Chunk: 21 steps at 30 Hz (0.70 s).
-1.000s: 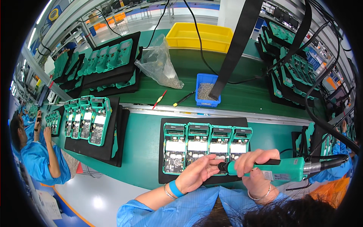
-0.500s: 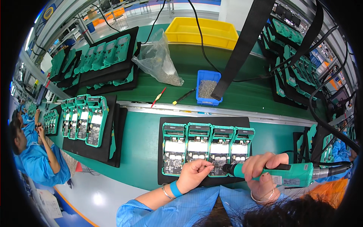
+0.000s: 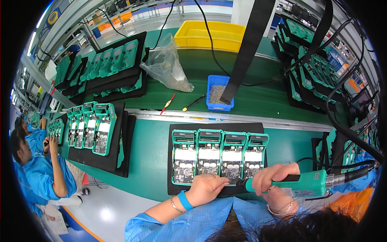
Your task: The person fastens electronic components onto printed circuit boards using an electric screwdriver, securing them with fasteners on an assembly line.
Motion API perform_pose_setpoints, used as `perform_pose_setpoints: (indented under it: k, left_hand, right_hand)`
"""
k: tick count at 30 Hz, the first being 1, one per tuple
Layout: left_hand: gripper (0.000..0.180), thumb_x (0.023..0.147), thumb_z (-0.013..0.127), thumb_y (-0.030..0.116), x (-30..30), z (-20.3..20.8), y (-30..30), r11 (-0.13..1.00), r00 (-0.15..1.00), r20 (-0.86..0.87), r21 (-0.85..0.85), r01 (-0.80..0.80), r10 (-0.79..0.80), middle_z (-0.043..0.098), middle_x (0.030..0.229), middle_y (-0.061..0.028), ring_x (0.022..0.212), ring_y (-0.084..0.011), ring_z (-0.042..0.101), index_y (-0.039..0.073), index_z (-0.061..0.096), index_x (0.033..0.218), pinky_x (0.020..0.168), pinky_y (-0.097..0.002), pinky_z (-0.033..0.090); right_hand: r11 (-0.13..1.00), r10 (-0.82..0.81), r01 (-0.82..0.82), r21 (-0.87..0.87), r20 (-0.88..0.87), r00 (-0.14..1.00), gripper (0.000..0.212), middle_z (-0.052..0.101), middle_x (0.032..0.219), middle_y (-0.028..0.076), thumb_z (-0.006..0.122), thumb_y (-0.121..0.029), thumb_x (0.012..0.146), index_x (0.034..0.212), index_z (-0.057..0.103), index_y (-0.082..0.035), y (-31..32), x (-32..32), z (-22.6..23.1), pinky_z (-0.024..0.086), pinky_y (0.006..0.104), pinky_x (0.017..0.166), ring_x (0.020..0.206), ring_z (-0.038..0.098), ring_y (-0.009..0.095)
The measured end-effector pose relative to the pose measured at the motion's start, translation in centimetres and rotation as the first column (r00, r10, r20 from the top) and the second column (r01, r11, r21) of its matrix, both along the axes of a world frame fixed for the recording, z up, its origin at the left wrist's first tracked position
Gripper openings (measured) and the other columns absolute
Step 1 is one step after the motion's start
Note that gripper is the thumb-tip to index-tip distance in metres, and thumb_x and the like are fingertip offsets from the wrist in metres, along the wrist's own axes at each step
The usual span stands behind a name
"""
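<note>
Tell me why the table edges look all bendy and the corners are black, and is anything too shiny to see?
In the head view, the fisheye lens curves straight lines, so the metal rail bows; the lens circle leaves the corners black; ceiling light glares white on the floor and on the clear plastic bag; the left hand, the right hand and the green electric screwdriver stay fairly sharp.

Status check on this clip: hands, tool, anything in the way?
Right hand gripping green electric screwdriver, tip at lower edge of third open green unit. Left hand fingers at the tip. Nothing blocking.
</note>
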<state>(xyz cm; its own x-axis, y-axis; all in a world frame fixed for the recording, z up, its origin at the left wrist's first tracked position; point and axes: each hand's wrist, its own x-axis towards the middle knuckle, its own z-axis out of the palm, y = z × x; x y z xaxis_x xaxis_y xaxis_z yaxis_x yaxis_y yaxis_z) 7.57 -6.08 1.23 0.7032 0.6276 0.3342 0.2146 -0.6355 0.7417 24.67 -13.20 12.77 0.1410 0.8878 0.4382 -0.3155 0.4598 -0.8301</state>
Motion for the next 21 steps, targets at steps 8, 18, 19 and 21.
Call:
perform_pose_setpoints:
  k: [8,18,19,21]
  left_hand:
    - [0.013,0.077,0.064,0.015,0.0,0.3,-0.2,0.959,0.998,-0.008,-0.274,-0.068,0.068,0.057,0.057,-0.0048,0.050,-0.0167,0.056,0.008,0.064,0.088,0.046,-0.0271,0.044]
    - [0.009,0.088,0.043,0.003,-2.2,0.7,2.7,0.119,0.553,0.348,-0.905,0.408,0.757,0.053,0.086,-0.0109,0.075,-0.0211,0.058,0.002,0.047,0.096,0.073,-0.0291,0.049]
    - [0.009,0.088,0.043,0.003,-2.5,0.4,2.6,0.131,0.580,0.387,-0.892,0.434,0.717,0.055,0.087,-0.0127,0.075,-0.0228,0.059,0.001,0.047,0.096,0.074,-0.0307,0.050]
    - [0.009,0.088,0.043,0.002,-3.0,-0.1,2.5,0.140,0.601,0.424,-0.877,0.460,0.677,0.056,0.088,-0.0146,0.076,-0.0244,0.060,0.001,0.047,0.096,0.074,-0.0323,0.051]
  right_hand:
    - [1.000,-0.006,0.007,-0.004,0.142,0.990,0.028,0.049,0.070,0.008,0.050,0.008,0.077,0.096,0.037,-0.007,0.7,-0.8,-0.5,0.044,0.0336,0.057,0.062,0.051,0.019]
    - [0.960,-0.276,0.254,0.114,0.262,0.925,0.030,0.049,0.074,0.009,0.050,0.011,0.077,0.097,0.035,-0.006,6.4,-0.8,-4.4,0.046,0.0295,0.058,0.062,0.052,0.015]
    - [0.964,-0.266,0.251,0.091,0.241,0.933,0.030,0.050,0.075,0.009,0.051,0.010,0.076,0.097,0.035,-0.005,6.6,-0.9,-4.5,0.047,0.0282,0.058,0.064,0.052,0.014]
    - [0.960,-0.279,0.265,0.089,0.257,0.925,0.030,0.050,0.075,0.009,0.051,0.010,0.076,0.096,0.035,-0.005,7.0,-1.0,-4.9,0.047,0.0281,0.058,0.063,0.052,0.014]
